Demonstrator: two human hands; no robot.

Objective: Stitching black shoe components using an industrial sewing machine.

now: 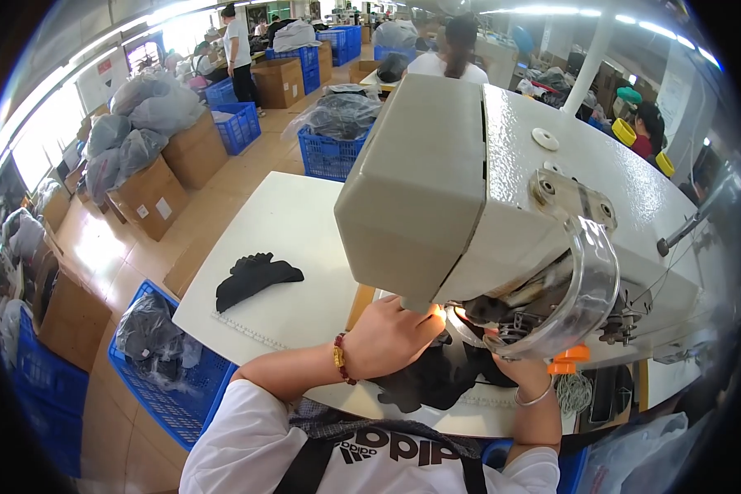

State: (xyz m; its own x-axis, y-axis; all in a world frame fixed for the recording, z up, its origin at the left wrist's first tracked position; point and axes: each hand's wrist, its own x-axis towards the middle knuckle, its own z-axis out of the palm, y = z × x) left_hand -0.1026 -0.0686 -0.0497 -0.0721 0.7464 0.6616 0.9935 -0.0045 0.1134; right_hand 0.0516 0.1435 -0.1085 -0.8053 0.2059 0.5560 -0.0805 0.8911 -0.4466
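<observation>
So the big cream sewing machine [420,165] fills the middle and right of the frame, and there's a black fabric piece [424,383] lying on the white worktop [296,214] at lower center, under and just in front of the machine head. The left hand [391,336], with a beaded bracelet [339,359] on its wrist, is right up by the glowing light near the center. Its fingers are curled, but the tips are hidden, so can't tell if they're pinching the fabric. The right hand [524,370] sits lower right of center, mostly behind the clear curved guard [603,284], bangle [536,398] on the wrist. Can't tell what those fingers are doing either. An orange part [570,358] is just beside it. Another black fabric piece [259,281] lies left of center, well apart from the hands. Blue basket [169,412] with dark stuff in clear plastic at lower left.
</observation>
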